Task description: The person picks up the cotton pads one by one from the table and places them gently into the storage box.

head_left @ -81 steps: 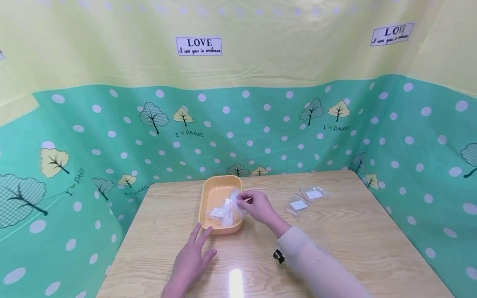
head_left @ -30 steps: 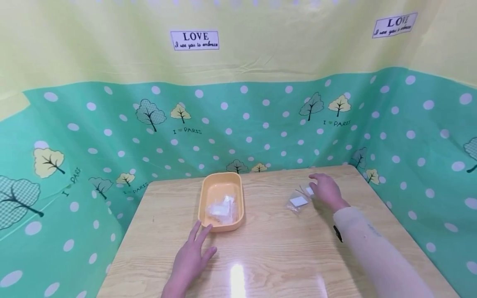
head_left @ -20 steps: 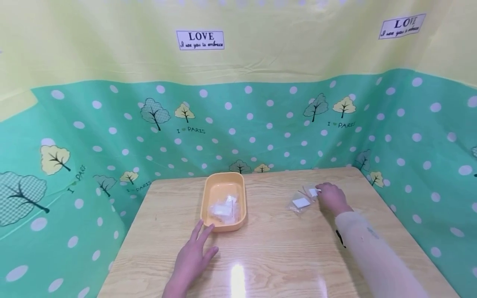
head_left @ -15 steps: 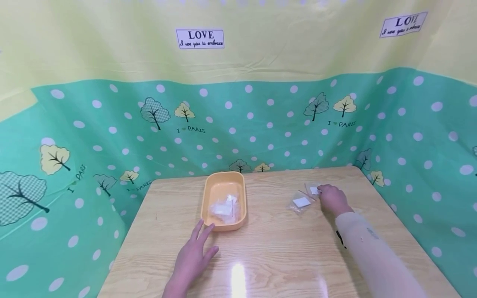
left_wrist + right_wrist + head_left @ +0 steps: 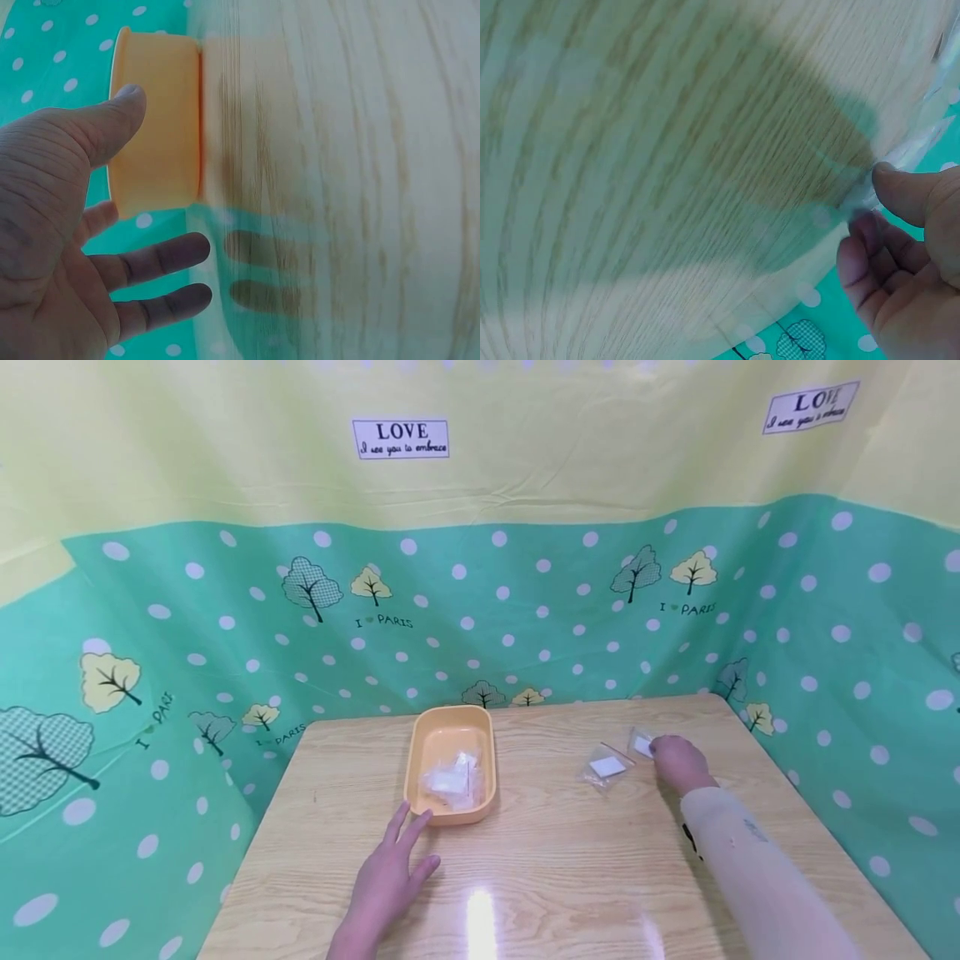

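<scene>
My left hand (image 5: pixel 384 878) is spread at the near left corner of an orange plastic tray (image 5: pixel 415 752), its fingertips by the rim. The left wrist view has the thumb in front of the tray's side wall (image 5: pixel 161 157) and the other fingers extended. At the table's right, my right hand (image 5: pixel 681 763) pinches a small clear plastic bag (image 5: pixel 641 743) with a white piece inside. In the right wrist view, thumb and curled fingers meet at the clear film (image 5: pixel 864 192). A similar bag (image 5: pixel 606 767), also with a white piece and a thin reddish strip at its edge, lies just left.
Several clear bags (image 5: pixel 452 781) with white pieces lie heaped in the tray's near half. The wooden table (image 5: pixel 555 860) ends at a green dotted cloth (image 5: pixel 525 635) at the back and sides. A light reflection crosses the table's front.
My right hand has left the tray and moved right to the two table bags. It has drawn the farther one slightly right, apart from the other. My left hand has stayed put.
</scene>
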Demonstrator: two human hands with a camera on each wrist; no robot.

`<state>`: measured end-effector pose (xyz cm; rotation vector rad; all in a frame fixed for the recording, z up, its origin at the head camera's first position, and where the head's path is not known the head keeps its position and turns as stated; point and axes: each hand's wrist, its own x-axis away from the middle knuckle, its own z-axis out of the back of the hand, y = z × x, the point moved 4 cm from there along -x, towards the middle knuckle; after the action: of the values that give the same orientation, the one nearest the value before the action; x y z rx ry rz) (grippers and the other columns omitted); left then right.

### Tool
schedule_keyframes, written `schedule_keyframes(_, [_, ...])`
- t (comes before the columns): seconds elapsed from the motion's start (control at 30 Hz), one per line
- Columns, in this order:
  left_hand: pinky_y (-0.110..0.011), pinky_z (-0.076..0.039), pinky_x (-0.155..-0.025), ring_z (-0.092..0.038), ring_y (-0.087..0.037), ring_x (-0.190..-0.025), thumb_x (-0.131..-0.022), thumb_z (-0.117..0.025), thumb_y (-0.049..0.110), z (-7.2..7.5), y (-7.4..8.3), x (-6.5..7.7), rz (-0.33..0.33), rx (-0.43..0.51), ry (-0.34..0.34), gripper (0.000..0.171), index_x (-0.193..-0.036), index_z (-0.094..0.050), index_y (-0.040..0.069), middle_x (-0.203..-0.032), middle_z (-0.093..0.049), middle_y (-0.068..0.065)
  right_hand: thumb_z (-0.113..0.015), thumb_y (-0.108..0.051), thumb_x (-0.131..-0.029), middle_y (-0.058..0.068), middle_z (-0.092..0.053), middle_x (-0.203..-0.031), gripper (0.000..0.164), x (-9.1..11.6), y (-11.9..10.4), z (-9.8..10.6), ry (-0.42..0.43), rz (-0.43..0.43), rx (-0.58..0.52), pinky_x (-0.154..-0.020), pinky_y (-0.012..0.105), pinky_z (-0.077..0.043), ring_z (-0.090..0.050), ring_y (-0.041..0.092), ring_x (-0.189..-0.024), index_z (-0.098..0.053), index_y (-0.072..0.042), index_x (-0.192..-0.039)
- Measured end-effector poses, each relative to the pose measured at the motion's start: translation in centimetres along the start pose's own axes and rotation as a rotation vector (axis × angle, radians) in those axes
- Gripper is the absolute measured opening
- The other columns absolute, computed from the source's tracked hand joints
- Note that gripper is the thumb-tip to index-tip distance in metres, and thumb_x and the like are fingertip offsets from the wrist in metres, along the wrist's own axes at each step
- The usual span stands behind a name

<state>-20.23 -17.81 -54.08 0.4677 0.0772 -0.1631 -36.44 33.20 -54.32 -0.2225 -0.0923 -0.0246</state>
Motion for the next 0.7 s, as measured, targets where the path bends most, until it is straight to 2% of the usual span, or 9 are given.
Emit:
schedule_keyframes(0.17, [-0.055,-0.064,-0.072,-0.076,-0.034,-0.089,-0.096,-0.08,0.039,-0.02,-0.01,0.01,0.003,-0.001,-0.005,0.074,-0.161,-0.048,0.027,-0.174,-0.032,-0.018,-0.054,-0.002,-0.103,0.033,-0.071,-0.123,0.031,0.24,0.11,0.6,-0.021,-0.032,-0.006,-0.09,0.062,-0.061,-0.069,0.05,-0.11,-0.07,0.006,-0.129])
schedule_keyframes(0.3, [-0.058,-0.064,-0.075,-0.076,-0.038,-0.093,-0.096,-0.08,0.039,-0.04,-0.01,-0.04,0.001,-0.002,-0.002,0.074,-0.161,-0.048,0.026,-0.174,-0.032,-0.018,-0.06,-0.004,-0.1,0.033,-0.072,-0.123,0.029,0.43,0.04,0.79,-0.02,-0.033,0.0,-0.091,0.063,-0.061,-0.07,0.052,-0.111,-0.072,0.005,-0.125])
schedule_keyframes(0.53, [-0.056,-0.064,-0.073,-0.076,-0.033,-0.087,-0.096,-0.08,0.039,-0.07,0.05,-0.06,0.007,0.001,-0.005,0.074,-0.161,-0.047,0.027,-0.175,-0.031,-0.017,-0.062,-0.004,-0.1,0.033,-0.072,-0.123,0.028,0.21,0.31,0.46,-0.009,-0.042,-0.007,-0.092,0.062,-0.061,-0.07,0.05,-0.111,-0.073,0.005,-0.125])
schedule_keyframes(0.7, [-0.057,-0.065,-0.074,-0.076,-0.034,-0.089,-0.096,-0.08,0.039,-0.08,0.02,-0.01,0.007,0.003,-0.005,0.074,-0.161,-0.048,0.026,-0.175,-0.031,-0.018,-0.062,-0.004,-0.1,0.033,-0.072,-0.122,0.028,0.19,0.43,0.35,-0.014,-0.044,-0.029,-0.092,0.062,-0.061,-0.07,0.05,-0.109,-0.073,0.005,-0.123])
